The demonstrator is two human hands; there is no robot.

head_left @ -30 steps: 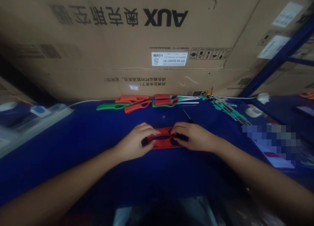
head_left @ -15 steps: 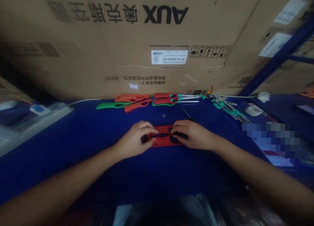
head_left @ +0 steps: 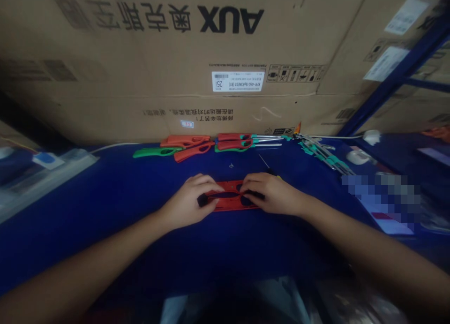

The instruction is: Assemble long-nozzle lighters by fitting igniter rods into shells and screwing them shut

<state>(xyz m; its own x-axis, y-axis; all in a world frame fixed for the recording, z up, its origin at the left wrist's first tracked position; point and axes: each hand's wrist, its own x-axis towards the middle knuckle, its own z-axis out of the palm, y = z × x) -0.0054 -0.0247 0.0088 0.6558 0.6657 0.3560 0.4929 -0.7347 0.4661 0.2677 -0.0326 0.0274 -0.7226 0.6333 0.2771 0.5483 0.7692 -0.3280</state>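
Observation:
Two red lighter handle shells (head_left: 228, 204) lie side by side on the blue tabletop, with a dark lens-shaped gap between them. My left hand (head_left: 197, 198) pinches their left end, thumb on the near shell and fingers on the far one. Across from it, my right hand (head_left: 269, 193) is closed in the same way on their right part. The fingers hide both ends of the shells. Just beyond my right hand lies a screwdriver (head_left: 264, 162) with a thin shaft, its handle mostly covered. Tiny screws (head_left: 231, 165) rest beyond the shells.
Along the back lie orange lighter handles (head_left: 191, 151), a green one (head_left: 154, 152) and red lighters with metal tubes (head_left: 234, 141). Several metal-and-teal lighter rods (head_left: 323, 154) are piled to the right. A large cardboard box (head_left: 140, 75) walls off the back. A clear plastic strip (head_left: 52, 174) lies left.
The view has shifted slightly, so everything appears a little further left. Both hands keep their hold on the red shells, with only slight finger movement.

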